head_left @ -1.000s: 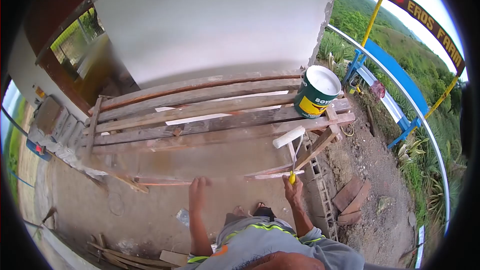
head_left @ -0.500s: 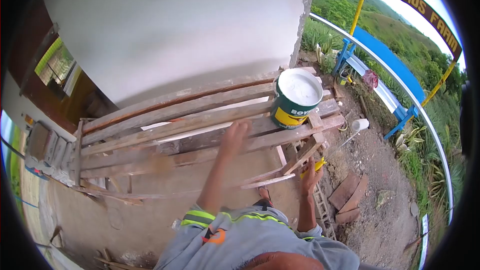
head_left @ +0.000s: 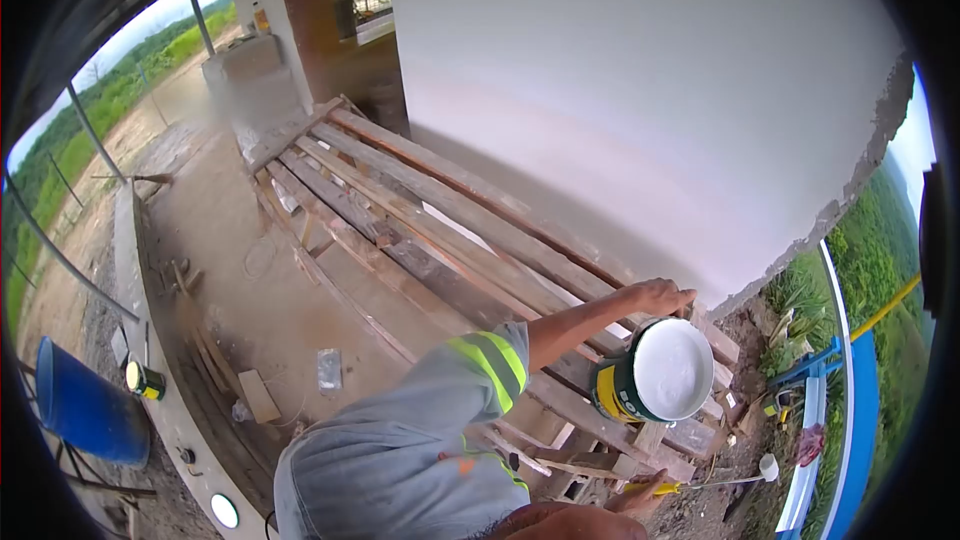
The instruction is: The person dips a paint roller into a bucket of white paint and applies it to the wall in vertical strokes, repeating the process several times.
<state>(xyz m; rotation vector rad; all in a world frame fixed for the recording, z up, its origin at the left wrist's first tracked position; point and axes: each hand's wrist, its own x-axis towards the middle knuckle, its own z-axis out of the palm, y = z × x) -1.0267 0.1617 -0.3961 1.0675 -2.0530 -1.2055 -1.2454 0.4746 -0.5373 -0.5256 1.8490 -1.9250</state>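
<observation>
My left hand (head_left: 655, 296) is at the outermost plank (head_left: 520, 212) of a wooden scaffold, close to the white wall, its fingers curled over the board just behind a paint bucket. The dark green and yellow paint bucket (head_left: 610, 395) stands on the planks, full of white paint almost to its rim. Low in the view, my right hand (head_left: 640, 498) is closed around the yellow handle of a paint roller (head_left: 769, 467). The roller's thin metal rod points to the right, with its small white sleeve over the ground beyond the scaffold.
A smooth white wall (head_left: 620, 120) rises behind the scaffold and ends in a rough edge. To the right are a white rail and a blue bench (head_left: 850, 430). On the left, a blue drum (head_left: 85, 400) and a small can (head_left: 145, 380) are by a low concrete ledge.
The view has swung left. My left hand has moved from in front of the planks to the outer plank behind the bucket. My right hand still holds the roller.
</observation>
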